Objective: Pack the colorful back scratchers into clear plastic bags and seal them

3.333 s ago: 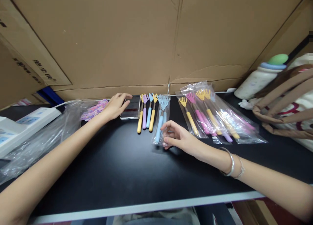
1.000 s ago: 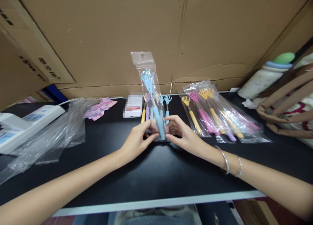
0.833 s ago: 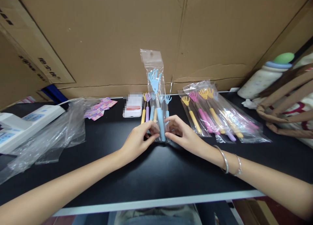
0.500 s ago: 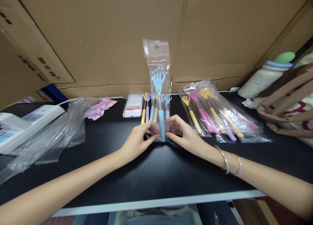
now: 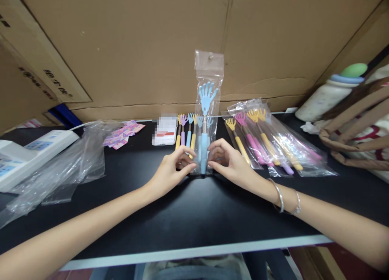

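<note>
A light-blue back scratcher (image 5: 203, 150) with a hand-shaped head stands upright inside a clear plastic bag (image 5: 209, 65), the bag's header at the top. My left hand (image 5: 172, 166) has its fingers curled and its thumb and forefinger at the bag's lower left edge. On the opposite edge, my right hand (image 5: 231, 162) pinches the bag close to the handle. Behind it, partly hidden by the bag and my left hand, lie loose back scratchers (image 5: 182, 130) in yellow, purple and blue.
Several bagged back scratchers (image 5: 264, 142) lie to the right. At left are empty clear bags (image 5: 75, 162), a white power strip (image 5: 39, 150) and pink cards (image 5: 123, 134). A phone (image 5: 165, 130) lies at the back. A bottle (image 5: 328, 95) and a brown-handled bag (image 5: 349, 138) stand far right.
The bagged blue back scratcher has tilted and shifted slightly right at its top. My left fingers have moved a little away from the handle; the right hand has barely moved.
</note>
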The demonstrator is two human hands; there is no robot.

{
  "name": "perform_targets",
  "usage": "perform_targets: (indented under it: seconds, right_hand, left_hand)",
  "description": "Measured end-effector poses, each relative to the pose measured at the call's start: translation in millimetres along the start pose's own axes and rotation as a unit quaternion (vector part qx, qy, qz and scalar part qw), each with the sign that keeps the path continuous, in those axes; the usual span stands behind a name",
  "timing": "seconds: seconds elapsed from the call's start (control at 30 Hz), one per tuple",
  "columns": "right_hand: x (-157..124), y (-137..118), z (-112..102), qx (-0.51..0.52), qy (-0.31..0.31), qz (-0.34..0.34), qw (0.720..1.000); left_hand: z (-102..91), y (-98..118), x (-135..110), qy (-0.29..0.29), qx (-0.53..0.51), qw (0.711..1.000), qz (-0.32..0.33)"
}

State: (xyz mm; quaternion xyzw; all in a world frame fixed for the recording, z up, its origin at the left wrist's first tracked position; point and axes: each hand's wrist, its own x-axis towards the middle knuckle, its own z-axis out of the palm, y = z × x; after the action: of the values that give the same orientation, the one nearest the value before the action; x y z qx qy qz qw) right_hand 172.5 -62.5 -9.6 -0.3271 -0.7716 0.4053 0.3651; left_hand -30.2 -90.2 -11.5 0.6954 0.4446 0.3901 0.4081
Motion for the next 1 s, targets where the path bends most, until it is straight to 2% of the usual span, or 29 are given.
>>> perform_targets:
  seconds: [0.3,0.63,0.9,1.0]
  right_hand:
    - [0.0,2.1,-0.7,0.0,0.007,0.001,1.0]
    - [-0.3,0.4,-2.2,0.001,0.021,-0.001,1.0]
    - [0.2,-3.9,-3.3,-0.173,-0.013,-0.042,0.984]
    - [1.6,-1.4,-3.6,-0.207,-0.021,-0.065,0.976]
  left_hand:
    - [1.5,-3.1,0.4,0.011,-0.027,1.0,0.001]
    - [1.1,1.5,-0.2,0.029,0.011,0.999,0.019]
    - [-0.9,-0.6,-0.4,-0.003,0.186,0.982,0.043]
    - [-1.3,-1.3,-1.5,-0.008,0.229,0.973,0.037]
